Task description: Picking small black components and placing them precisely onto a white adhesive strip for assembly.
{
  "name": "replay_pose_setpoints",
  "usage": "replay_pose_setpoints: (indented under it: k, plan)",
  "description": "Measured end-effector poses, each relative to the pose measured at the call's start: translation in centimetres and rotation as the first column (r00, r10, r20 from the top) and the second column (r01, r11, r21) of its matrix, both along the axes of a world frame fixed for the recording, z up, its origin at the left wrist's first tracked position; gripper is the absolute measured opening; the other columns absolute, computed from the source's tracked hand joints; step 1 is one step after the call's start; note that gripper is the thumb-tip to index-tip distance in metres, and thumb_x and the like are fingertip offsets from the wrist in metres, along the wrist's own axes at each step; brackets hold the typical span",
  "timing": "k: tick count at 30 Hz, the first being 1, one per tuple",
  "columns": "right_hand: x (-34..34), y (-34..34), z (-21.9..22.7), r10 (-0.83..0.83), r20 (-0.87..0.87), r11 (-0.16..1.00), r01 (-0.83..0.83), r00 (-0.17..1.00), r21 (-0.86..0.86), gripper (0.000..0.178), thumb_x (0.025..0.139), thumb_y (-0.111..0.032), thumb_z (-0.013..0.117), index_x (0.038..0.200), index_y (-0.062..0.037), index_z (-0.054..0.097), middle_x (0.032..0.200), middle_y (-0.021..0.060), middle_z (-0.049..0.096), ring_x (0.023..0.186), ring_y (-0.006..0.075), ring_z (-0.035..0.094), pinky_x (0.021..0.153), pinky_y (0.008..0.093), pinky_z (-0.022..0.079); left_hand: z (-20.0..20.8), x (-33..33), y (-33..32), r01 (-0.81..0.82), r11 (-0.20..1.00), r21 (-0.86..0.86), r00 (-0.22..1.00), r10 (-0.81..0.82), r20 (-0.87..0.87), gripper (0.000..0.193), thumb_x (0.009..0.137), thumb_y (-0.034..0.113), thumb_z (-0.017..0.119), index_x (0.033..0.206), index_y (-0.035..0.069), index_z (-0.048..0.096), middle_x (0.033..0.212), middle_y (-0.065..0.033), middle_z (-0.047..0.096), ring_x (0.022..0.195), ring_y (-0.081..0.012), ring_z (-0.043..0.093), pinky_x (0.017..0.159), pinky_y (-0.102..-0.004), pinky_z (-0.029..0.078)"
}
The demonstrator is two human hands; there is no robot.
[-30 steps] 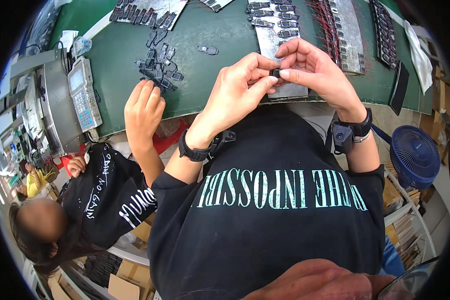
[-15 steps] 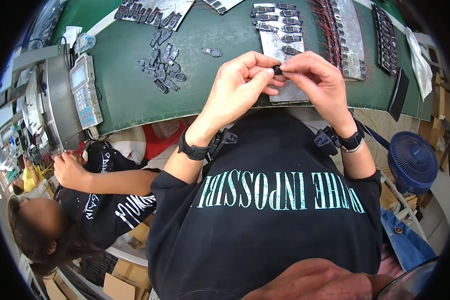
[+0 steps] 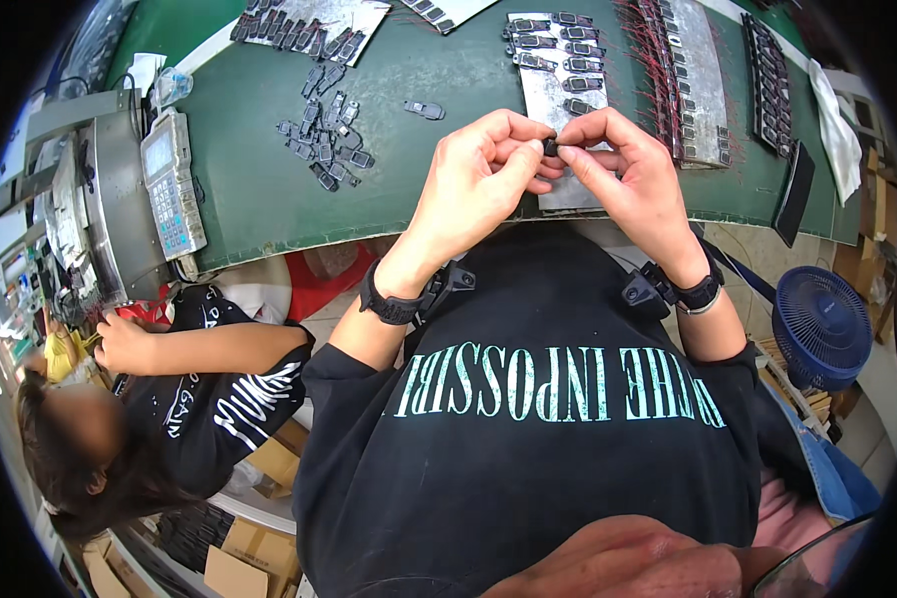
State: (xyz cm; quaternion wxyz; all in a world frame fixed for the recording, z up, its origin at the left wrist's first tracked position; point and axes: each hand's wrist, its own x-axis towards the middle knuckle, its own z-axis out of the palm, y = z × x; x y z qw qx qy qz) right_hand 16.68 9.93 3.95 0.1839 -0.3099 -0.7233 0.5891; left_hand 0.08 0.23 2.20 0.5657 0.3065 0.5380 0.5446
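Observation:
Between my two hands, above the near edge of the bench, is a small black part [image 3: 550, 147]; my fingers cover much of it. My left hand [image 3: 480, 179] is closed, pinching it from the left between thumb and fingers. From the right, my right hand [image 3: 623, 164] also grips it with thumb and fingertips. Beneath and beyond my hands lies a metal plate [image 3: 551, 95] with two rows of small black housings [image 3: 580, 65]. Left of it, a loose heap of similar black parts [image 3: 326, 142] rests on the green bench [image 3: 259, 204], with one single part [image 3: 425, 110] apart from it.
Farther right lie a plate with red-wired parts [image 3: 703, 80], a strip of black parts [image 3: 767, 85] and a white cloth [image 3: 835, 130]. A keypad device [image 3: 169, 184] stands left. A co-worker [image 3: 199, 389] sits at lower left; a blue fan [image 3: 822, 329] stands right.
Both hands keep hold of the small black part, with my right hand shifting slightly left and its fingers adjusting. The co-worker's arm has moved a little.

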Motion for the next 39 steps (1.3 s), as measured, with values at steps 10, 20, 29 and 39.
replay_pose_setpoints:
  k: [10, 20, 29, 39]
  plan:
    - [-0.6, -0.6, 0.3, -0.117, -0.148, 0.983, 0.093, 0.982, -0.156, 0.015, 0.093, 0.002, 0.061, 0.108, 0.0021, 0.058, 0.101, 0.0045, 0.061, 0.101, 0.012, 0.06, 0.09, 0.0285, 0.054, 0.5, 0.4, -0.1, -0.106, 0.993, 0.057, 0.992, 0.102, 0.071, 0.013, 0.097, 0.003, 0.059, 0.105, -0.006, 0.061, 0.095, -0.0133, 0.072, 0.088, -0.017, 0.072, 0.078, -0.0278, 0.06]
    - [1.2, -2.1, -0.1, -0.003, 0.02, 0.915, -0.005, 1.0, 0.402, 0.028, 0.089, 0.004, 0.064, 0.117, 0.0015, 0.058, 0.102, 0.0078, 0.061, 0.097, 0.0151, 0.061, 0.089, 0.0296, 0.052, -0.1, 3.3, -1.8, -0.056, 0.952, 0.302, 0.728, 0.246, -0.64, 0.011, 0.09, 0.004, 0.066, 0.098, -0.003, 0.061, 0.079, -0.0123, 0.072, 0.072, -0.0187, 0.074, 0.063, -0.0293, 0.058]
    - [6.3, 1.5, 1.0, -0.408, -0.03, 0.699, 0.334, 0.912, 0.633, 0.024, 0.091, 0.0, 0.065, 0.115, -0.0011, 0.068, 0.106, 0.009, 0.067, 0.094, 0.017, 0.063, 0.085, 0.0283, 0.05, -1.5, 3.2, 2.5, 0.017, 0.992, 0.124, 0.648, 0.084, -0.757, 0.012, 0.088, 0.01, 0.068, 0.096, 0.003, 0.063, 0.073, -0.0132, 0.069, 0.063, -0.0289, 0.069, 0.058, -0.0357, 0.055]
    - [12.2, 6.7, -0.7, -0.534, 0.03, 0.618, 0.365, 0.845, 0.696, 0.019, 0.091, -0.003, 0.065, 0.109, -0.0009, 0.071, 0.105, 0.0086, 0.068, 0.1, 0.0191, 0.064, 0.088, 0.029, 0.049, -1.4, 2.4, 3.6, 0.27, 0.941, 0.205, 0.228, 0.144, -0.963, 0.011, 0.086, 0.009, 0.069, 0.096, 0.009, 0.066, 0.091, -0.0059, 0.067, 0.077, -0.026, 0.066, 0.061, -0.0361, 0.054]
